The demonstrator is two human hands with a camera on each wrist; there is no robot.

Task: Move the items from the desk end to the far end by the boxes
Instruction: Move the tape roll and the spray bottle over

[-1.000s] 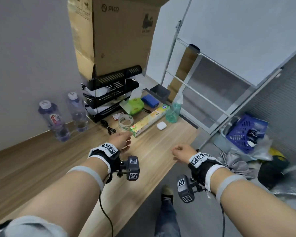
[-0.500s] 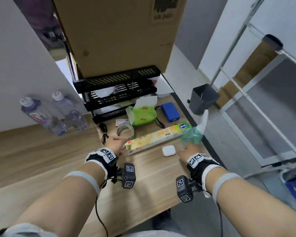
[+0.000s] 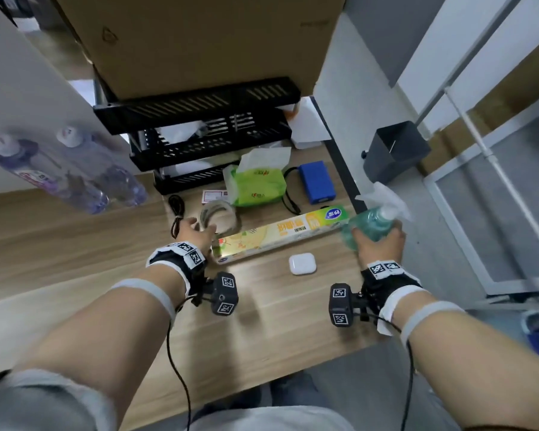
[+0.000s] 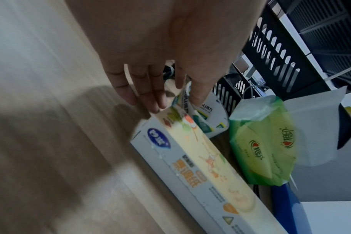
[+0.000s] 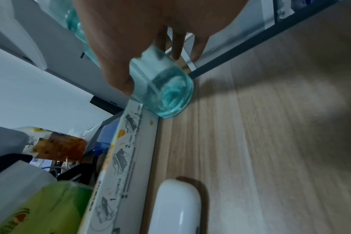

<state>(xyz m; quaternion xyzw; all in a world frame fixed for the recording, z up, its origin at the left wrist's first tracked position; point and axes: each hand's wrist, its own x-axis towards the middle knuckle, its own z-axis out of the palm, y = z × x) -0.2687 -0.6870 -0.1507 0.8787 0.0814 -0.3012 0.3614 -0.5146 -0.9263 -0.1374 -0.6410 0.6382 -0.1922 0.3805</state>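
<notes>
Right hand on the spray bottle, left hand open over the long box

The long box lies on the desk between both hands; the left hand hovers with straight fingers at its near end, gripping nothing. The right hand wraps the green spray bottle, base tilted at the box's other end. A white earbud case sits just short of that grip.

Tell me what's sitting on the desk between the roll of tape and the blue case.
The green tissue pack sits between the tape roll and the blue case, with a black cord beside the case. The head view shows it.
</notes>
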